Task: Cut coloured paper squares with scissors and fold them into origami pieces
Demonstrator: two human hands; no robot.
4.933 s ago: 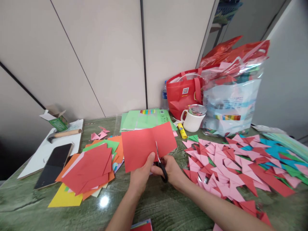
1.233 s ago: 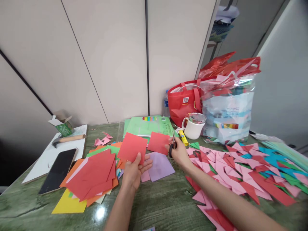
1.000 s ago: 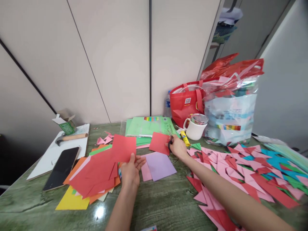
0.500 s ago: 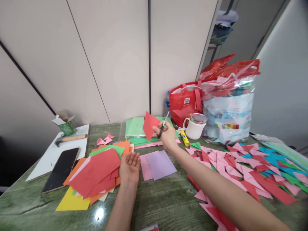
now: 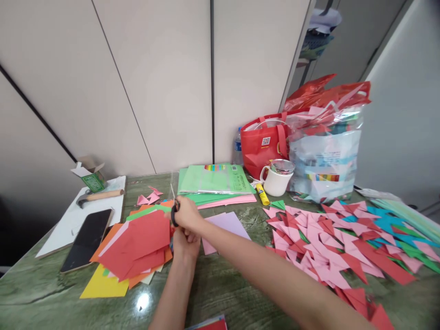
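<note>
The right hand grips scissors over the red paper pile. The left hand sits just beneath; its finger state is unclear.

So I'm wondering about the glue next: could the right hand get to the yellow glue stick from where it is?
Probably yes. The right hand holds scissors over the red paper pile; the glue stick lies uncovered on the table, with only flat sheets between. It would likely need to free its fingers first.
</note>
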